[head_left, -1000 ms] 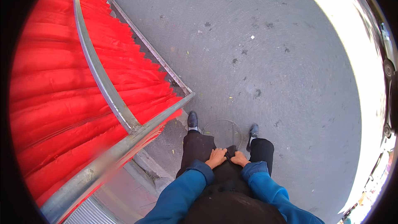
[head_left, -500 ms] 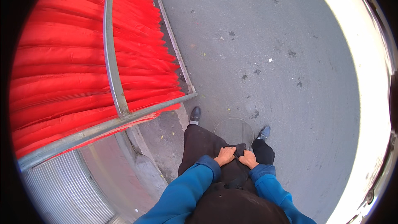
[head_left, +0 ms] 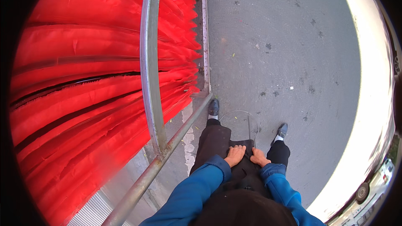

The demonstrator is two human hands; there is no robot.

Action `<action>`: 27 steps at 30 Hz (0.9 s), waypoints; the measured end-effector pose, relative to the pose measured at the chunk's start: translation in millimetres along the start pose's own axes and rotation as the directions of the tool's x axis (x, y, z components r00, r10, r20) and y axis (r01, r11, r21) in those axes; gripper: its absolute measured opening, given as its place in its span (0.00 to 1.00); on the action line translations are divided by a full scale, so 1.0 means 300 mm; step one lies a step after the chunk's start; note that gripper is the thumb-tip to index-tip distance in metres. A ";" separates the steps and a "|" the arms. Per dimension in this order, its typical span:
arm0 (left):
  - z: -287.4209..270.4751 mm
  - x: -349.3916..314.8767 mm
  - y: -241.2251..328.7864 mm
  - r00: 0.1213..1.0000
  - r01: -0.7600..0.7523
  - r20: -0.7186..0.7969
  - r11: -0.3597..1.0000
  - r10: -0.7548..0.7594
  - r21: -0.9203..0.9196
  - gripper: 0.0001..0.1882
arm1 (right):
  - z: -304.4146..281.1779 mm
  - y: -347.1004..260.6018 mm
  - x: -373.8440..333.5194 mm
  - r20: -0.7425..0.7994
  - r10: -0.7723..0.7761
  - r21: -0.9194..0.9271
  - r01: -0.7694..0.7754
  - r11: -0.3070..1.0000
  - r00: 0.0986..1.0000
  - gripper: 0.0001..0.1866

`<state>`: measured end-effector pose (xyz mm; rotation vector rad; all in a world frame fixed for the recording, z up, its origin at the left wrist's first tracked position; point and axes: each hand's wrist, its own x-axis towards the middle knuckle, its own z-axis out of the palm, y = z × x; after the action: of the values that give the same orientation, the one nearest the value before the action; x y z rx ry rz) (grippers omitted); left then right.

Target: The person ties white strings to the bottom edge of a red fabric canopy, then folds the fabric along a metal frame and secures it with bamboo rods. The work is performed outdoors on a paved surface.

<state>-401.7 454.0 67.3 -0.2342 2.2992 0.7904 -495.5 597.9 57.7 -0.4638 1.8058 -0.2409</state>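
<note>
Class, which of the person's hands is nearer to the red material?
Left. The left hand, holding dark cloth, is right of the red material; the right hand holds that cloth farther right.

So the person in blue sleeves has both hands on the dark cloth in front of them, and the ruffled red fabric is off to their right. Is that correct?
Not quite: the ruffled red fabric is off to their left, as the head view shows. The left hand and right hand are indeed on the dark cloth.

Both forearms (head_left: 197,187) reach forward, left grip (head_left: 235,155) and right grip (head_left: 259,157) close together, fingers (head_left: 240,149) seemingly curled
</note>
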 end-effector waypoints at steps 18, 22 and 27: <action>-0.245 0.415 0.232 0.863 0.354 -0.134 0.773 -0.487 -0.527 0.16 | -0.757 -0.103 0.311 0.421 -0.145 -0.573 0.386 0.722 0.896 0.17; -0.306 0.442 0.218 0.750 0.429 -0.143 0.640 -0.646 -0.638 0.16 | -0.834 -0.239 0.383 0.479 -0.203 -0.616 0.492 0.615 0.854 0.17; -0.418 0.576 0.315 0.705 0.449 -0.116 0.566 -0.700 -0.691 0.18 | -1.019 -0.232 0.451 0.562 -0.171 -0.618 0.548 0.565 0.810 0.19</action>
<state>-634.9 462.8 70.9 -1.5178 1.9615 1.1753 -805.2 454.1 53.5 -1.4110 1.2443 0.3650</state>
